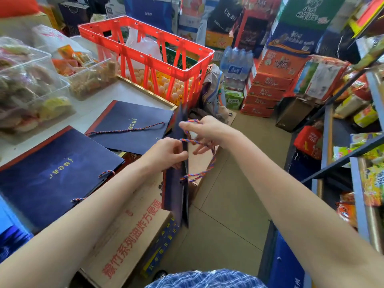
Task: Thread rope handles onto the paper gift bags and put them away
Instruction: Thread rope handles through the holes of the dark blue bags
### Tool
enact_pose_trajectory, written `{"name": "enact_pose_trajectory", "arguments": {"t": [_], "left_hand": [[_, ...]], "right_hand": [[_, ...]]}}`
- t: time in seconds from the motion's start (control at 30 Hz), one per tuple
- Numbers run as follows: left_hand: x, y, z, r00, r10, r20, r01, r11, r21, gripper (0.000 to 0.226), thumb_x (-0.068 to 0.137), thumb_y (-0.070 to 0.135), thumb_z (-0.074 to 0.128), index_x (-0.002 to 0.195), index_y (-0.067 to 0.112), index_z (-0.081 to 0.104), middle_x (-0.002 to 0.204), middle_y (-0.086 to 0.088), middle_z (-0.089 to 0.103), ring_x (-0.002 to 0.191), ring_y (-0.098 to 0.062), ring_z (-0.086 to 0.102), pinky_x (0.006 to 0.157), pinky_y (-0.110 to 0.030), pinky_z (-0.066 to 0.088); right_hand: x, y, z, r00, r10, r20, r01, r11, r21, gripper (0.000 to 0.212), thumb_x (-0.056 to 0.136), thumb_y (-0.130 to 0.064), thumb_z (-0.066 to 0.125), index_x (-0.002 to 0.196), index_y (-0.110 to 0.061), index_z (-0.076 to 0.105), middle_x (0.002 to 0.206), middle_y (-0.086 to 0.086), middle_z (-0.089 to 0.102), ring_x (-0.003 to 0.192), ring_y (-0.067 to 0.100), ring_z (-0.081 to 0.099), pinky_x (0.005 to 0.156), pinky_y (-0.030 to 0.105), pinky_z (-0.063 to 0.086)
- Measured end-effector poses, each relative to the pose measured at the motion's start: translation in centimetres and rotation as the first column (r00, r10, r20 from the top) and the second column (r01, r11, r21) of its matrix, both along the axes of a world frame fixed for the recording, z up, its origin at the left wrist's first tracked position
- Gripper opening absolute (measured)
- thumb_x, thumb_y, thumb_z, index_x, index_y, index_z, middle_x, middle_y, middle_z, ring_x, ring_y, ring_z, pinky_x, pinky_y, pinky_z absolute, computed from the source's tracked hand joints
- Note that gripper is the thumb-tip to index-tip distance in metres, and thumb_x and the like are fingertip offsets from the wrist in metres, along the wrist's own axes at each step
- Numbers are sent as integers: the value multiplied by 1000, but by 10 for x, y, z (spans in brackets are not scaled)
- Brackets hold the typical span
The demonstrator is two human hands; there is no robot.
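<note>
A dark blue paper gift bag [176,190] hung edge-on in the middle of the scene, above a brown cardboard box [133,231] printed with large red Chinese characters. The left hand [166,152] gripped the bag's top edge, fingers curled round it. The right hand [204,133], just right of the bag, pinched a red-and-blue twisted rope handle [199,173] between thumb and forefinger, its other fingers spread loosely; the rope looped down beside the bag.

To the left, on a white table [108,94], two more dark blue bags lay flat: a near one [54,173] and a farther one [128,125], each with a short line of gold lettering too small to read and a rope of the same kind at its edge. Clear plastic tubs of snacks [31,84] stood at the far left. Beyond the table sat a red plastic crate [145,50] with eggs [176,88] under it.

Far right, stacked orange cartons [268,88] and a shrink-wrapped pack of water bottles [236,61] stood on the floor; their labels were blurred. A black box at the far side showed "Un." [227,11]. Shelves of packaged goods [357,121] lined the right.
</note>
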State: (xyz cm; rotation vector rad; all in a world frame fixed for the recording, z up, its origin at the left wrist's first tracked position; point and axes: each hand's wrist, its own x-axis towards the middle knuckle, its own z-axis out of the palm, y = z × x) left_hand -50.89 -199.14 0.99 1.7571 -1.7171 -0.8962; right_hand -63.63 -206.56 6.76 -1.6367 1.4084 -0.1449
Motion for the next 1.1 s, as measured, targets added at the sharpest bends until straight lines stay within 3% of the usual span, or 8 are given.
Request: {"name": "enact_pose_trajectory", "arguments": {"t": [0.2,0.33,0.43,0.6,0.7,0.83,0.97,1.1], "left_hand": [[24,24,7,969,-116,-216,124,992,22,12,92,20,57,89,13,66,87,-5,69,80,-13,64,79,-30,51],[54,35,21,951,-59,-302,59,998,-8,13,92,16,55,99,19,65,96,5,67,84,10,61,77,-5,44],[74,30,41,956,7,-294,-44,992,-117,11,93,12,52,102,17,57,99,4,62,86,12,59,82,-5,42],[130,37,40,950,297,-98,-310,933,-184,20,94,11,51,113,14,59,115,-9,62,106,-16,56,94,-28,39],[152,63,0,868,488,95,-466,865,-183,24,94,11,51,116,5,61,122,-9,60,115,-23,53,95,-23,33],[170,102,-93,808,503,305,-549,832,80,37,91,14,53,128,8,54,135,-12,51,120,-30,50,100,-32,36],[176,137,-162,807,363,465,-562,714,419,57,89,19,52,143,17,33,148,-13,30,132,-34,34,107,-41,32],[174,135,-167,692,464,553,-671,697,254,51,87,22,58,136,21,43,141,-8,36,126,-34,34,99,-44,37]], "right_hand": [[20,6,-8,969,31,-244,-107,946,-307,27,84,-11,53,61,-11,38,70,8,49,67,25,51,52,28,39],[32,-11,32,995,-82,53,97,913,-397,17,83,-10,50,67,-9,47,71,6,50,65,21,51,55,28,41],[61,-23,53,933,-94,346,247,869,-429,17,79,-12,52,63,-12,48,65,5,49,70,27,56,63,36,46],[121,-29,7,797,-146,586,295,941,-167,18,80,-16,56,63,-14,54,62,5,58,66,25,59,69,44,55],[154,2,-52,713,-235,661,115,969,220,24,96,-4,46,73,-9,51,43,-7,57,39,6,56,43,21,49],[175,35,-143,879,-198,433,-65,851,521,10,96,-1,42,98,-2,52,57,0,60,40,7,55,42,21,44],[178,19,-191,962,247,-118,-245,969,39,12,88,-12,54,98,-5,50,86,9,55,78,23,55,69,31,43],[184,6,-201,762,530,-373,-633,732,-254,49,87,-30,63,131,-17,45,138,14,32,122,36,34,97,40,34]]}}
